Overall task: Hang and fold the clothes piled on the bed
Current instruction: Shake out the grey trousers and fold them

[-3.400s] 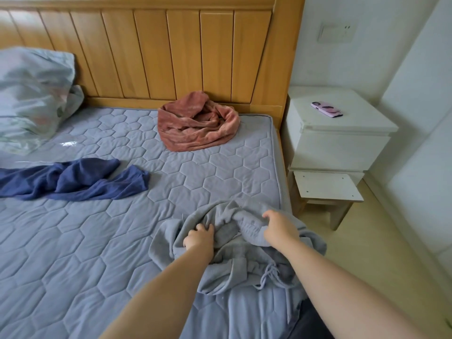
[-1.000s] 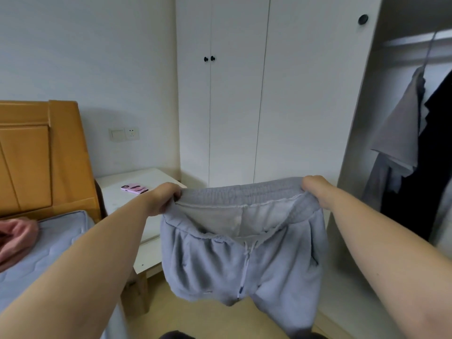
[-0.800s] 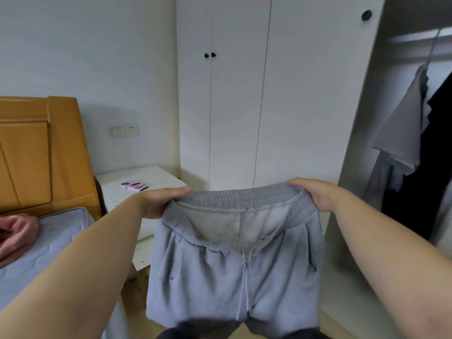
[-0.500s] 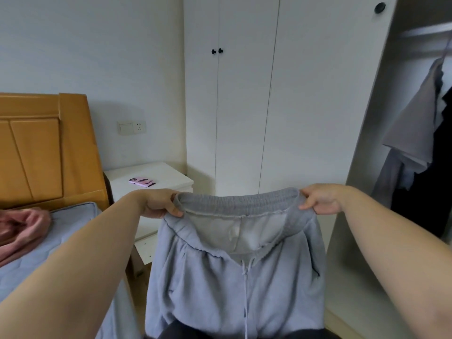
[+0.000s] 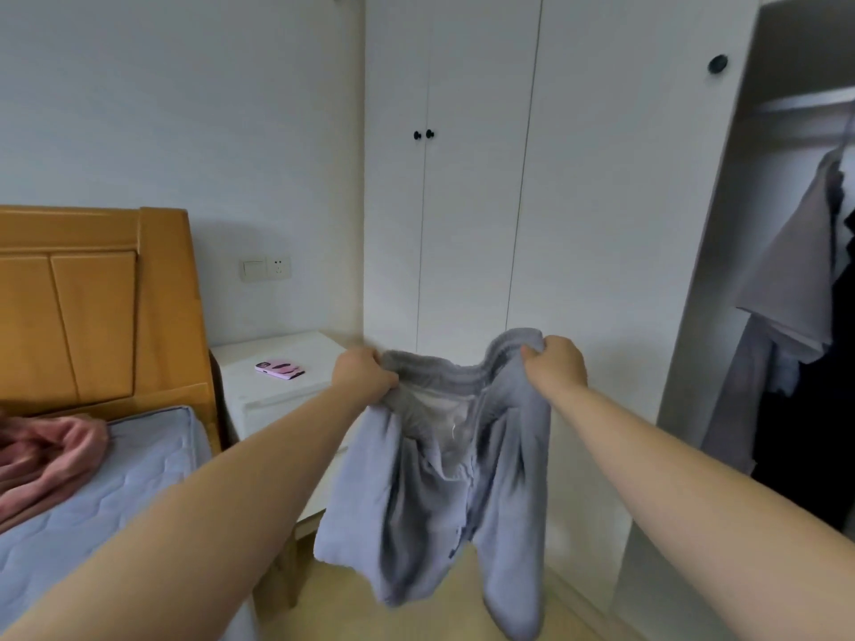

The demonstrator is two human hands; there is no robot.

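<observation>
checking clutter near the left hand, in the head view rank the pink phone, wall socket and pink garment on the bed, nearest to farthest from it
1. pink phone, on the nightstand just left of the left hand.
2. wall socket, up on the wall, above and left.
3. pink garment, far left on the bed.

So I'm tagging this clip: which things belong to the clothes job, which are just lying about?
Job: grey sweatpants held by left hand and right hand; pink garment; bed; open wardrobe.
Lying about: pink phone; nightstand.
</observation>
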